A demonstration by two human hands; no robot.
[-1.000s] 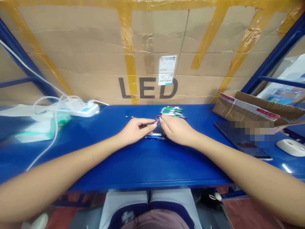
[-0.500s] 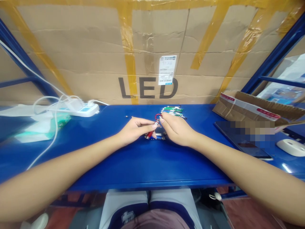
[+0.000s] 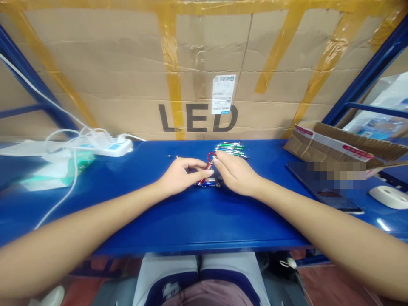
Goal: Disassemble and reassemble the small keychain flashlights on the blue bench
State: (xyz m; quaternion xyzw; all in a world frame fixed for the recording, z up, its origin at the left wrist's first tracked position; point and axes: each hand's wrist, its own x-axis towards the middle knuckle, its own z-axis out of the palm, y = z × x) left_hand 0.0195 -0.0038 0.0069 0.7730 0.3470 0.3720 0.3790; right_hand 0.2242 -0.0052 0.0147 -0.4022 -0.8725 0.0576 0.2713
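Observation:
My left hand (image 3: 180, 173) and my right hand (image 3: 234, 172) meet at the middle of the blue table (image 3: 178, 216), both pinching a small red keychain torch (image 3: 205, 174) with a red clip at its far end. My left fingers are closed on its body; my right fingertips grip the clip end. Just below it a blue torch (image 3: 208, 183) lies flat on the table. Behind my right hand sits a pile of green and silver torches (image 3: 230, 147).
A white power strip (image 3: 110, 145) with cables and a teal packet (image 3: 60, 170) lie at the left. Two small metal bits (image 3: 174, 156) rest near my left hand. A dark tablet (image 3: 325, 187), an open cardboard box (image 3: 338, 144) and a white mouse (image 3: 390, 196) are at the right. A large LED carton stands behind.
The red torch has come into view between my hands, tilted down toward the blue one. Both hands stayed nearly in place, fingers shifting on it.

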